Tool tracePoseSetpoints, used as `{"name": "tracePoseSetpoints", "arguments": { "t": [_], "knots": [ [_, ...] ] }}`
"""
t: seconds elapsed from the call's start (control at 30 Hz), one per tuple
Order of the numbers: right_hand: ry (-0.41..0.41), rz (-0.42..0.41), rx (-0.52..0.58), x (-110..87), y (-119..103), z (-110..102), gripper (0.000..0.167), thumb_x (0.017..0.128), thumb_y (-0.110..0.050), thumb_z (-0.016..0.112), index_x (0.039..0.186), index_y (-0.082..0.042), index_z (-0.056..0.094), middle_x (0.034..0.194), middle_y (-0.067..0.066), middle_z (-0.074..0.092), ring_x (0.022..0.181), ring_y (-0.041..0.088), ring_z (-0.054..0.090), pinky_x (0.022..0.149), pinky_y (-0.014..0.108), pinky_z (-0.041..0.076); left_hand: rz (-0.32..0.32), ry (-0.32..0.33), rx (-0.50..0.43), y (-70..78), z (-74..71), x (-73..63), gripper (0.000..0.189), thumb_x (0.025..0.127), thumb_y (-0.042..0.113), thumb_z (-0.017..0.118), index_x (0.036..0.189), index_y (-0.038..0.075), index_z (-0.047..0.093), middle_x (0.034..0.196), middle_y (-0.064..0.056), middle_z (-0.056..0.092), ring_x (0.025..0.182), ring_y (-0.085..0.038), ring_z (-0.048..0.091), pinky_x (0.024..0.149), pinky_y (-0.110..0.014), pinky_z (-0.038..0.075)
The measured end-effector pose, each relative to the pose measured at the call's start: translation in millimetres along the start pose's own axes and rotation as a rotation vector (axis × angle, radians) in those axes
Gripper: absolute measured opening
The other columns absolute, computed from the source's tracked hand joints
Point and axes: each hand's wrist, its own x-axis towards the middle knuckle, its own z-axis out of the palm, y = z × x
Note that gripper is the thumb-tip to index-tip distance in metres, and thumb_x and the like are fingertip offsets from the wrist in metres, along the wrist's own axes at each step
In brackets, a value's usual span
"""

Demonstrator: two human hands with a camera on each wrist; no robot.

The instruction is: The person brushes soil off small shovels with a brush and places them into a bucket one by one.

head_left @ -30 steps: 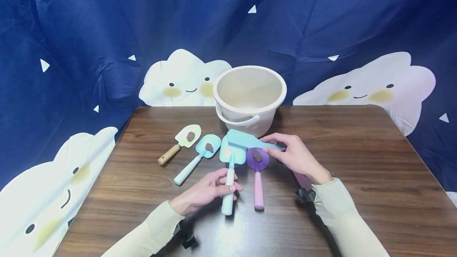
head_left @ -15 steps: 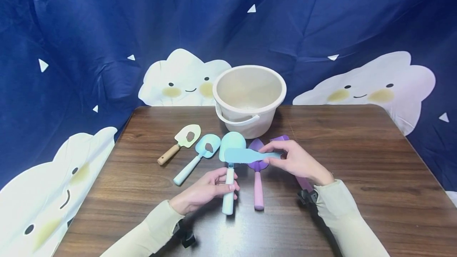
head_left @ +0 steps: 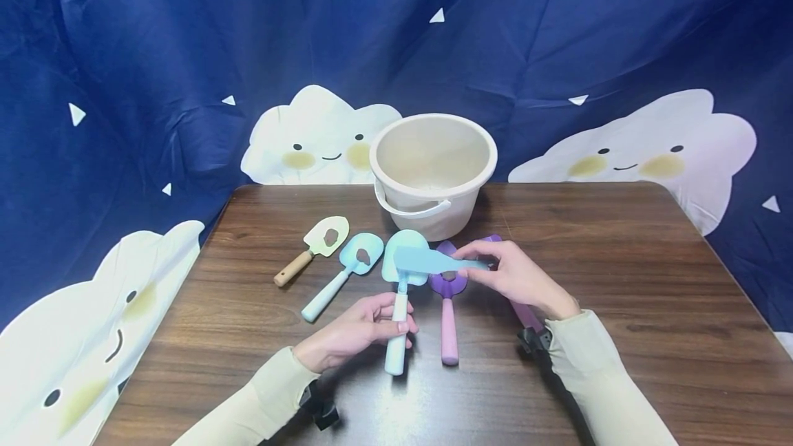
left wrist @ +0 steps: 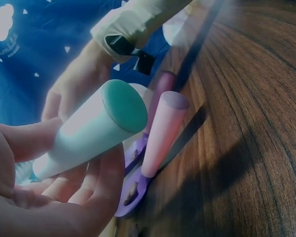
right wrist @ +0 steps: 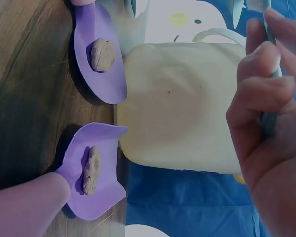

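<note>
My left hand (head_left: 356,332) grips the pale handle (left wrist: 84,138) of a light-blue garden trowel, its blade pointing to the bucket. In my right hand (head_left: 520,277), thumb and fingers pinch a flat light-blue tool with a broad blade (head_left: 421,260) that narrows to its handle. That blade reaches left over the held trowel's blade, hiding part of it; whether they touch I cannot tell. Just right of the held trowel lies a purple trowel with a pink handle (head_left: 449,336). A second purple trowel (right wrist: 106,197), square-ended, is partly hidden under my right hand. Each purple trowel bears a brown lump (right wrist: 103,55).
A cream bucket (head_left: 434,195) with its bail handle hanging in front stands at the table's back edge. Left of the held trowel lie another light-blue trowel (head_left: 328,294) and a pale-green one with a wooden handle (head_left: 294,268), each with a brown lump.
The flat tool has swung down from an upward tilt to nearly level over the held trowel, then lifted slightly. My left hand and the other trowels have hardly moved.
</note>
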Motion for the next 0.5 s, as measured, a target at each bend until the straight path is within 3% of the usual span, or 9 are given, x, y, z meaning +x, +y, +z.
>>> {"name": "tracePoseSetpoints", "arguments": {
  "t": [0.07, 0.23, 0.5],
  "knots": [
    [0.027, 0.012, -0.021, 1.0, 1.0, -1.2, 0.022, 0.087, -0.027, 0.072, 0.109, -0.028, 0.069, 0.1, -0.007, 0.07, 0.091, 0.017, 0.059, 0.078, 0.03, 0.051, 0.003, -0.003, 0.003, -0.7, 0.0, 0.0, 0.028, 0.094, 0.009, 0.06, 0.116, -0.004, 0.051, 0.102, -0.012, 0.069, 0.085, -0.016, 0.068, 0.082, -0.029, 0.056],
    [0.101, 0.044, -0.042, 3.7, 5.1, -4.0, 0.021, 0.089, -0.024, 0.07, 0.11, -0.025, 0.068, 0.088, 0.0, 0.068, 0.067, 0.017, 0.058, 0.057, 0.026, 0.049, 0.002, -0.015, 0.004, -3.0, 0.7, -0.3, 0.036, 0.093, 0.009, 0.06, 0.121, -0.01, 0.046, 0.111, -0.028, 0.065, 0.084, -0.017, 0.069, 0.081, -0.03, 0.057],
    [0.149, 0.059, -0.048, 4.1, 5.7, -3.6, 0.02, 0.088, -0.019, 0.07, 0.108, -0.022, 0.069, 0.081, 0.002, 0.066, 0.058, 0.014, 0.052, 0.051, 0.026, 0.044, -0.044, 0.004, -0.006, -3.7, 1.0, -0.1, 0.039, 0.093, 0.007, 0.06, 0.124, -0.012, 0.045, 0.113, -0.033, 0.063, 0.084, -0.02, 0.069, 0.078, -0.031, 0.058]
  ]
}}
